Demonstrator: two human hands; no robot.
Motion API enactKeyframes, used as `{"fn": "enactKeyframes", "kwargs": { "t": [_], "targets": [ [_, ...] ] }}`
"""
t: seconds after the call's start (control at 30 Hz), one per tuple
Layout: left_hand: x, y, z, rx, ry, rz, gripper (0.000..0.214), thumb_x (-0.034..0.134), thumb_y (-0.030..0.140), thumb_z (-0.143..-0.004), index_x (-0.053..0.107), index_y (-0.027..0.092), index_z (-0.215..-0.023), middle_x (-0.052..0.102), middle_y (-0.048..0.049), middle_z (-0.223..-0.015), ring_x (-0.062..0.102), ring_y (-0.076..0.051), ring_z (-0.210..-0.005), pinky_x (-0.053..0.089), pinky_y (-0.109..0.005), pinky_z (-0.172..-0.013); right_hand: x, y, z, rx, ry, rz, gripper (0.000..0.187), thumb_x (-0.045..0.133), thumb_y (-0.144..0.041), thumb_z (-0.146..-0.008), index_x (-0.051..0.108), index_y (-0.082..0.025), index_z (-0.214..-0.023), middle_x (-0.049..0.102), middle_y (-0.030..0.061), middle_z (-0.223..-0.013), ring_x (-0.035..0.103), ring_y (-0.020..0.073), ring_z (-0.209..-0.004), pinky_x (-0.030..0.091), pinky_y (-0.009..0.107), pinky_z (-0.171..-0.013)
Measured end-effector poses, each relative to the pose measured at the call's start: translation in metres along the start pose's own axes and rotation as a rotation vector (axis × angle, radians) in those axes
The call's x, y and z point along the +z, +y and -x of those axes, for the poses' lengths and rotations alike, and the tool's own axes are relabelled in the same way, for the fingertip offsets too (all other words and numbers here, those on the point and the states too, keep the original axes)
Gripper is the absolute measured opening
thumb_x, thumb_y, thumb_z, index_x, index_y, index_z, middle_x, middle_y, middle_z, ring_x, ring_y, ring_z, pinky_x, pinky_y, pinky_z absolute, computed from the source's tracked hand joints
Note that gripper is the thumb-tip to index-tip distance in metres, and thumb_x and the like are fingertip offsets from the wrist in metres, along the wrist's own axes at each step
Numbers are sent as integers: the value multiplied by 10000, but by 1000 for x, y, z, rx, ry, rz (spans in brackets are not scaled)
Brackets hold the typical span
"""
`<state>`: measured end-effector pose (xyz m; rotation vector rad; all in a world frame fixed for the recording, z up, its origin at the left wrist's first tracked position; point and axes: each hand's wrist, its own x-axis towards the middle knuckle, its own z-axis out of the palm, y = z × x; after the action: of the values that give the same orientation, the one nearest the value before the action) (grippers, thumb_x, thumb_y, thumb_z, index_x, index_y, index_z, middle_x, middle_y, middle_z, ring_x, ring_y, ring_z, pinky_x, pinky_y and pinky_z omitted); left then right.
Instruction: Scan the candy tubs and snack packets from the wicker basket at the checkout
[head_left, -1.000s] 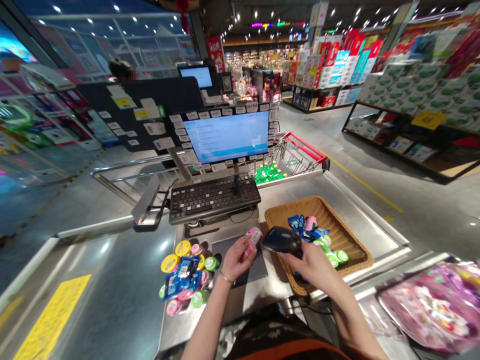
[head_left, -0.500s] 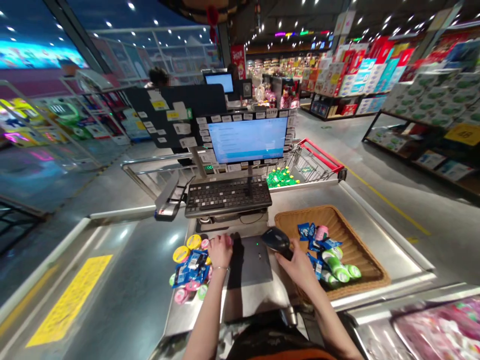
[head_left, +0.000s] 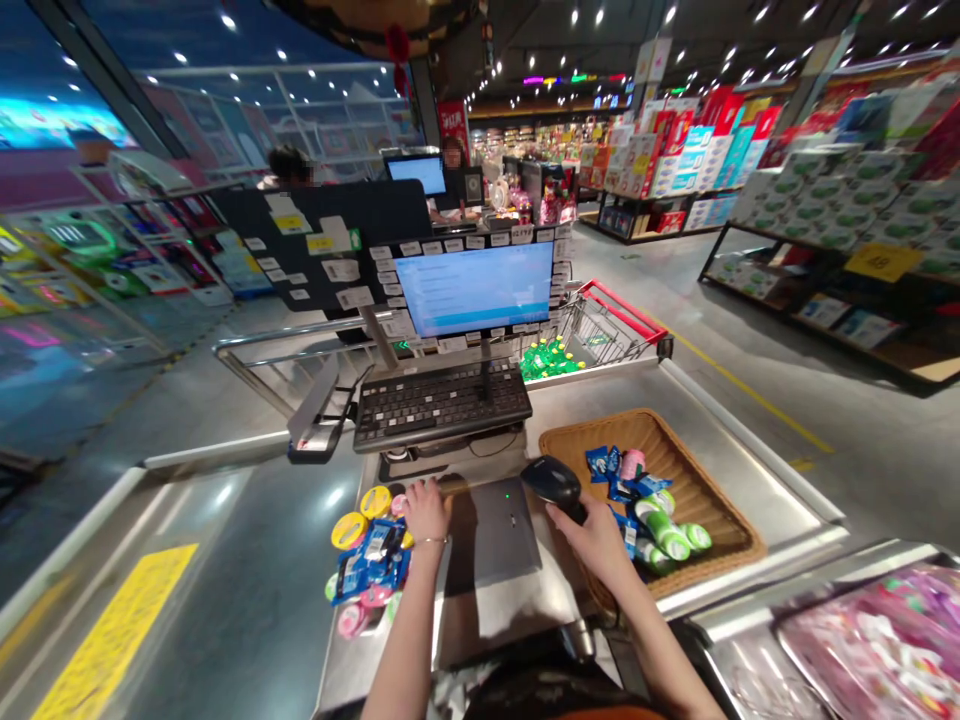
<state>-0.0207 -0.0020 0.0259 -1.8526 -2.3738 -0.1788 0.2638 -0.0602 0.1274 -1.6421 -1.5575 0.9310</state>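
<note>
My right hand (head_left: 594,530) is wrapped round the grip of a black handheld barcode scanner (head_left: 552,482), its head pointing left over the dark flat scale plate (head_left: 499,530). At the left edge of this plate, my left hand (head_left: 427,512) is palm down with fingers curled; what lies under them is hidden. Beside it sits a pile of blue snack packets (head_left: 373,560), yellow-lidded round tubs (head_left: 349,530) and pink round containers (head_left: 351,620). To the right, a brown wicker basket (head_left: 720,500) contains blue packets (head_left: 626,488), green-and-white bottles (head_left: 670,540) and a pink container (head_left: 633,463).
A black keyboard (head_left: 442,403) and a monitor (head_left: 474,288) stand ahead, with a card terminal (head_left: 315,430) to their left. Behind the counter is a red-handled shopping cart (head_left: 622,312) with green bottles (head_left: 551,358). Two people are farther back.
The whole view has shifted slightly left. My left hand stays by the pile with its fingers curled, and my right hand still holds the scanner over the plate.
</note>
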Motion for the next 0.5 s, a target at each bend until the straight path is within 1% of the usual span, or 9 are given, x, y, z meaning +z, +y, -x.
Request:
{"fn": "enactKeyframes", "kwargs": {
  "t": [0.03, 0.1, 0.17, 0.23, 0.33, 0.43, 0.5],
  "targets": [
    [-4, 11, -1, 51, 33, 82, 367, 523, 287, -836, 575, 135, -1166, 583, -157, -1121, 491, -315, -1081, 406, -426, -889, -1, 1, 0, -11, 10, -5, 362, 532, -466, -816, 683, -139, -854, 674, 50, -661, 621, 215, -622, 402, 261, -549],
    [-13, 39, 0, 175, 89, 285, 304, 497, 272, -866, 579, 168, -1140, 590, -129, -1121, 515, -272, -1059, 424, -402, -904, -3, 5, 0, -28, 37, -15, 356, 545, -464, -810, 688, -140, -846, 677, 47, -677, 614, 206, -621, 402, 260, -559],
    [-20, 73, 3, 313, 128, 497, 233, 476, 267, -891, 589, 202, -1084, 611, -88, -1044, 541, -240, -1016, 447, -392, -894, -6, 11, 0, -26, 81, -28, 367, 553, -482, -802, 688, -141, -811, 669, 44, -658, 595, 195, -595, 396, 258, -549],
    [-26, 110, 9, 444, 119, 660, 192, 476, 252, -897, 592, 197, -1039, 620, -72, -1007, 555, -218, -979, 465, -385, -883, -14, 19, 1, -8, 149, -45, 391, 558, -509, -794, 684, -139, -785, 654, 40, -628, 566, 181, -559, 389, 256, -531],
    [-32, 162, 17, 593, 17, 738, 154, 506, 219, -877, 598, 185, -997, 634, -64, -967, 565, -206, -954, 471, -379, -884, -32, 32, 1, 41, 260, -78, 414, 563, -531, -784, 682, -135, -809, 622, 22, -577, 517, 159, -503, 375, 252, -498],
    [-33, 210, 20, 732, -145, 761, 174, 532, 211, -854, 610, 175, -1006, 640, -76, -978, 575, -217, -973, 475, -390, -901, -55, 46, 4, 117, 353, -92, 431, 565, -550, -775, 677, -135, -806, 578, 4, -508, 486, 155, -460, 345, 252, -456],
    [-29, 242, 21, 797, -260, 810, 220, 556, 228, -840, 618, 171, -1043, 646, -94, -1029, 578, -232, -1015, 474, -404, -928, -69, 55, 6, 154, 407, -96, 439, 565, -559, -772, 674, -134, -799, 583, 12, -504, 503, 166, -470, 352, 256, -455]
  ]
}}
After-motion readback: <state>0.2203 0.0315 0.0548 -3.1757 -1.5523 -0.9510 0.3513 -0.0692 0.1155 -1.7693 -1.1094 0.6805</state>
